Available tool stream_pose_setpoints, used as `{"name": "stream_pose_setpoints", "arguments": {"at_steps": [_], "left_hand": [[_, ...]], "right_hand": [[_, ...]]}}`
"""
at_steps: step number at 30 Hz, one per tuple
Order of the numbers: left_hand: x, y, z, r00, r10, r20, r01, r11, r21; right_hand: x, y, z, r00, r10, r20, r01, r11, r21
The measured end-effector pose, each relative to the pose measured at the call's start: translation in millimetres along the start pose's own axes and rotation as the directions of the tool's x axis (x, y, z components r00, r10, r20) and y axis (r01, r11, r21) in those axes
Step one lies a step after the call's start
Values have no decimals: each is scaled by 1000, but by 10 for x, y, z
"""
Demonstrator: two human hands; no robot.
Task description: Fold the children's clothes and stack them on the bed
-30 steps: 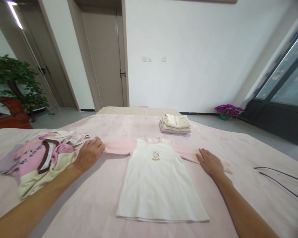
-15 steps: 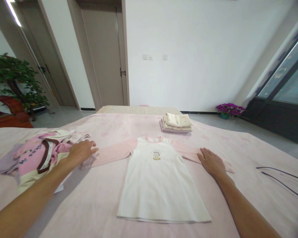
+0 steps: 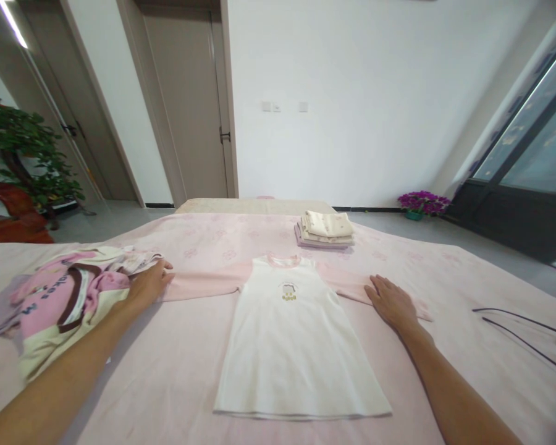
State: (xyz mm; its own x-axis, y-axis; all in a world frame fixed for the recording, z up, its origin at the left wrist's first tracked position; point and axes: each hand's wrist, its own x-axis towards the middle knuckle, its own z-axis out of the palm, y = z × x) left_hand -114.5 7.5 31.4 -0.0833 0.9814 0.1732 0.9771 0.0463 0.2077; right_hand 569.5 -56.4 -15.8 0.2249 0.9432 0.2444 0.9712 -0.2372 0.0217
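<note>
A long-sleeved child's shirt (image 3: 291, 346), with a cream body, pink sleeves and a small printed motif on the chest, lies spread flat with its neck facing away from me. At the end of the left-side sleeve is my left hand (image 3: 149, 284), its fingers curled closed on the cuff, which they mostly hide. My right hand (image 3: 393, 303) rests flat and open across the other sleeve, with the cuff showing beyond it. Beside my left hand and forearm lies a loose heap of pink, cream and lilac clothes (image 3: 50, 290).
A pink patterned cloth (image 3: 167, 371) covers the table. Folded clothes (image 3: 327, 228) are stacked behind the shirt. Eyeglasses (image 3: 528, 327) lie at the right. Beyond the table are a wooden chair (image 3: 16, 216), a green plant (image 3: 18, 136) and potted purple flowers (image 3: 424, 203).
My left hand has shifted slightly left, its fingers drawing closer together at the cuff, and the sleeve lies straighter. My right hand stays on its sleeve. The view has moved a little.
</note>
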Motion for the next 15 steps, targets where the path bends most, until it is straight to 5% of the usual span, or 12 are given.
{"name": "stream_pose_setpoints", "arguments": {"at_steps": [5, 11, 15], "left_hand": [[-89, 348, 19, 980, 125, -154, -86, 967, 240], [-184, 1478, 84, 937, 334, -97, -348, 914, -211], [-265, 2222, 250, 897, 441, -23, -430, 860, -277]], "right_hand": [[-15, -23, -26, 1000, 0, -4, 0, 1000, 2], [-13, -22, 3, 1000, -9, -11, 9, 1000, -7], [-14, -5, 17, 1000, -9, -5, 9, 1000, -9]]}}
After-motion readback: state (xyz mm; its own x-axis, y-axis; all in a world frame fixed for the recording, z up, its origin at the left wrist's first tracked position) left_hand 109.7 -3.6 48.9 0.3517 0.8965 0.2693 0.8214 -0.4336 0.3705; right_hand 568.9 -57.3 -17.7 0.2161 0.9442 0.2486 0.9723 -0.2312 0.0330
